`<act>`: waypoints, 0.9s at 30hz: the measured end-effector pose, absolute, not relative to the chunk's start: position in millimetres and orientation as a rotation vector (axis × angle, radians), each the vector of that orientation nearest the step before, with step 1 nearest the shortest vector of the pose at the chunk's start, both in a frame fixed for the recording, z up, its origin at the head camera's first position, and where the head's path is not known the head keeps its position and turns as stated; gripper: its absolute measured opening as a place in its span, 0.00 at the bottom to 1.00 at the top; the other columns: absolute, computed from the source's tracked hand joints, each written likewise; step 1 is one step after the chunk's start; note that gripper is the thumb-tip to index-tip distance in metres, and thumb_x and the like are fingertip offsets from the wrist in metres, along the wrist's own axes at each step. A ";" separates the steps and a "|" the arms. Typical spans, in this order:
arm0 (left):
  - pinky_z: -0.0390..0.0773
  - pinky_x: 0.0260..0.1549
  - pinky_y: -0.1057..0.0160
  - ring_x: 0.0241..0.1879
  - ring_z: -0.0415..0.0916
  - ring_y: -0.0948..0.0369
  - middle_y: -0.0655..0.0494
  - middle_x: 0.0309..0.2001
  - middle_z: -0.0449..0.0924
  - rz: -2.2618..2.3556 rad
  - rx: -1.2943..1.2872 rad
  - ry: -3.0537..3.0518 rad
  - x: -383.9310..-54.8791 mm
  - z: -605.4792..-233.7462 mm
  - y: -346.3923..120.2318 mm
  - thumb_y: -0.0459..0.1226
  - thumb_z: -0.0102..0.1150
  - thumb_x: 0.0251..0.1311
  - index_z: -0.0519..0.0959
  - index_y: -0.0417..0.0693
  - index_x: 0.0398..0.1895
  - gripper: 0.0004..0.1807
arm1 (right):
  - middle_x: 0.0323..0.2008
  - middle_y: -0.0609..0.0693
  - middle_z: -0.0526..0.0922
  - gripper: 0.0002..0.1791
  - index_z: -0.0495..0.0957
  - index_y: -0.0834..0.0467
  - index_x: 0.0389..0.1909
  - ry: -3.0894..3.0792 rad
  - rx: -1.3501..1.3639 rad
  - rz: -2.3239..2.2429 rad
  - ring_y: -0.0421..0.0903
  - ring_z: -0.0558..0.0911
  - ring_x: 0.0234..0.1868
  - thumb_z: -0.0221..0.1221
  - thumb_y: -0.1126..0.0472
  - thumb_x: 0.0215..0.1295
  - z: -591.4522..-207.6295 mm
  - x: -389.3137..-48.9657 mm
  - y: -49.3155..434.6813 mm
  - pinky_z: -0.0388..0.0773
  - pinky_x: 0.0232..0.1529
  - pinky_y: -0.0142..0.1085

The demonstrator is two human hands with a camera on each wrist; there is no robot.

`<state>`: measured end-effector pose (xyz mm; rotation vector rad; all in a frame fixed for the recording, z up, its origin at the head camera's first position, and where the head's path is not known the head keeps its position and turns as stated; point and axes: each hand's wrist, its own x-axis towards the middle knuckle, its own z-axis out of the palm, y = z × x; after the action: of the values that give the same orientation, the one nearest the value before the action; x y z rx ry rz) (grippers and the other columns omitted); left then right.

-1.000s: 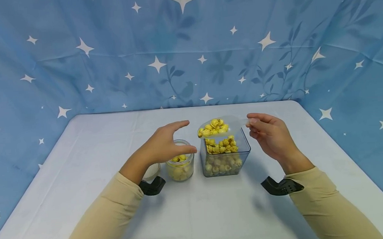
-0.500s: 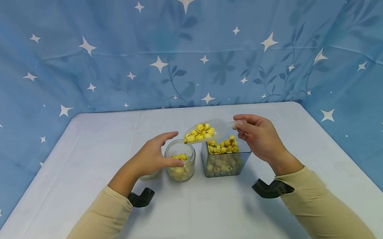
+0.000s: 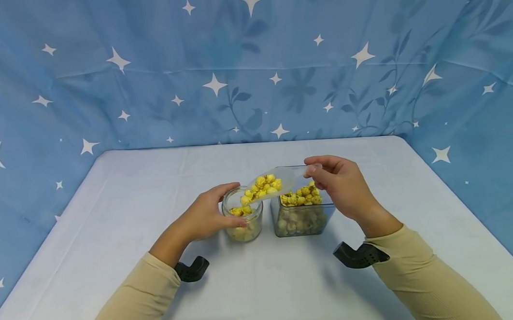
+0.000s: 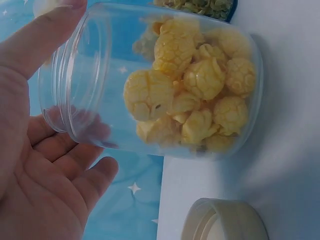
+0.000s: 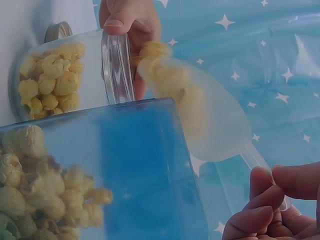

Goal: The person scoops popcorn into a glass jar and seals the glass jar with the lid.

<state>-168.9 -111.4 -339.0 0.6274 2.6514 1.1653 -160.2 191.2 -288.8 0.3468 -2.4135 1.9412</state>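
My left hand holds the clear jar at its neck, thumb on the near side and fingers behind. Popcorn fills the jar's lower part in the left wrist view. Between thumb and fingertips, my right hand pinches the thin handle of a translucent scoop. Yellow popcorn lies in that scoop, which tilts down to the left with its lip over the jar's mouth. Right of the jar stands a clear square container, partly filled with popcorn; the scoop's bowl overlaps its back left corner in the head view.
Beside the jar, a pale round lid lies on the white table, mostly hidden by my left hand in the head view. A blue star-patterned cloth hangs behind the table.
The scoop has moved left and down from above the square container to the jar's mouth, and its lip has tipped lower. My left hand has come down and closed around the jar's neck.
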 end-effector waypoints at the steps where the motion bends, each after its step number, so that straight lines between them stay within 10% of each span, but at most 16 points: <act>1: 0.70 0.62 0.44 0.65 0.68 0.45 0.48 0.72 0.65 1.170 0.622 2.649 -168.7 -338.7 -111.1 0.53 0.78 0.48 0.64 0.45 0.75 0.52 | 0.37 0.52 0.83 0.18 0.75 0.73 0.57 -2.435 0.345 1.901 0.48 0.70 0.32 0.55 0.63 0.74 -288.4 -160.2 190.9 0.70 0.32 0.34; 27: 0.69 0.62 0.43 0.65 0.68 0.44 0.49 0.71 0.66 1.198 0.627 2.631 -168.9 -340.3 -112.6 0.50 0.78 0.50 0.64 0.46 0.75 0.50 | 0.39 0.60 0.82 0.17 0.80 0.66 0.55 -2.535 0.422 1.580 0.52 0.77 0.44 0.57 0.58 0.75 -278.7 -160.8 180.0 0.75 0.42 0.33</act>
<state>-168.9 -112.6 -340.3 0.6272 2.6309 1.1983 -160.8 180.0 -278.7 0.4225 -2.5348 1.5800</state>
